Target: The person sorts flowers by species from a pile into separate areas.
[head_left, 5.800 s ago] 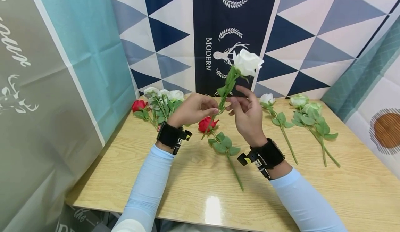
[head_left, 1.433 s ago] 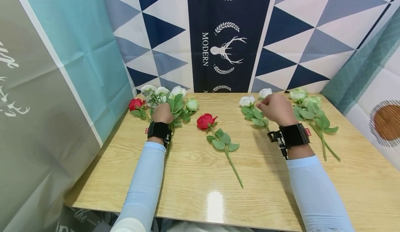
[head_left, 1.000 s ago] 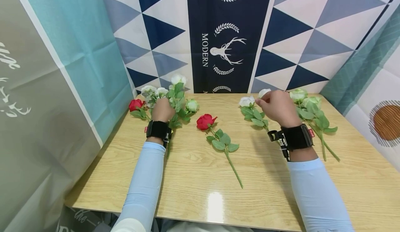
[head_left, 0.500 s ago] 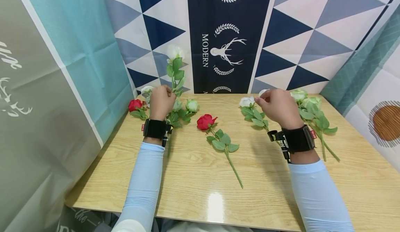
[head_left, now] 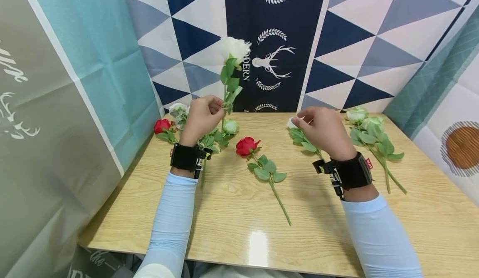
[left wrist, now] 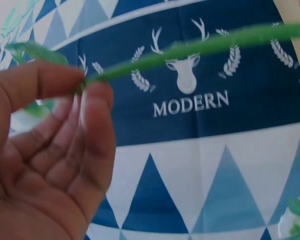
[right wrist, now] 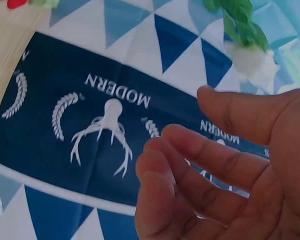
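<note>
Your left hand (head_left: 203, 115) pinches the white rose (head_left: 232, 83) at 1 spot of stem (left wrist: 190, 49), so its top-heavy bloom (head_left: 235, 50) could swivel, your right hand (head_left: 324, 129) loosely parted, empty.

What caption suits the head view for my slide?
Left hand holds a white flower by its stem; empty right hand hovers above the table.

"MODERN" (head_left: 246, 68), white caps on navy band (head_left: 275, 18) of backdrop (head_left: 351, 3): sideways in head view, one end partly behind white rose (head_left: 235, 50); upright in left wrist view; upside down, twice, in right wrist view. Cut-off "N" higher on band. Script "the" (head_left: 98, 258) on dark cloth (head_left: 84, 255) below counter (head_left: 232, 215). Grey cloth (head_left: 52, 178) script: cut off, illegible. Red strap tag (head_left: 369, 163): too small.
</note>
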Demonstrator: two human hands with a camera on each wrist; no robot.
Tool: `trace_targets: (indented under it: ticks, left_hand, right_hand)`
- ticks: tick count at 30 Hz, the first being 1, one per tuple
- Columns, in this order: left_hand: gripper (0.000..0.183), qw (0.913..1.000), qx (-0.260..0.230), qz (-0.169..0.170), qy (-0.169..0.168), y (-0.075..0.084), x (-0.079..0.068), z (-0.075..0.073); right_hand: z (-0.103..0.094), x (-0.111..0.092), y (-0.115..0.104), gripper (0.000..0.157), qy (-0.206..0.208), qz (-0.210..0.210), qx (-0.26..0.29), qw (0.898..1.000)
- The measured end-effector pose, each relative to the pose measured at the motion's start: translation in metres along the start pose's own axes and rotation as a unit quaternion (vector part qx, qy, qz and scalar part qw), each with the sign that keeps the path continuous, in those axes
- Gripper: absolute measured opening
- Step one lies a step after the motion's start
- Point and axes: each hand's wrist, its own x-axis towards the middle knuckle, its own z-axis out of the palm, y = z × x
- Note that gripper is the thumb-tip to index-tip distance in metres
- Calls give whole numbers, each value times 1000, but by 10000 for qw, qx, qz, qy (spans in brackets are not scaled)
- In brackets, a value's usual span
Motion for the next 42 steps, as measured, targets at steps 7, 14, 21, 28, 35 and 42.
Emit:
trace_targets:
  ticks: [7,14,21,28,35,42]
  left_hand:
    - [13,9907,-398,716,-1084,11,1,18]
    - [12,9707,-1082,1036,-1878,22,0,37]
    - [15,9501,-1348,1359,-2463,30,-2,48]
    - [18,9436,-1277,1574,-2618,29,-2,51]
    - [17,9422,-1203,1746,-2595,27,-1,50]
    - [19,9440,-1111,1766,-2557,26,0,50]
  right_hand:
    - [21,0,-12,29,182,-562,755,9954]
    - [51,4,-25,22,882,-1061,2210,9655]
    - [62,2,-29,21,1221,-731,3117,9395]
    - [62,3,-30,17,1176,-688,3028,9433]
    - [61,2,-30,16,1027,-590,2990,9469]
    - [58,0,-31,18,885,-606,2818,9535]
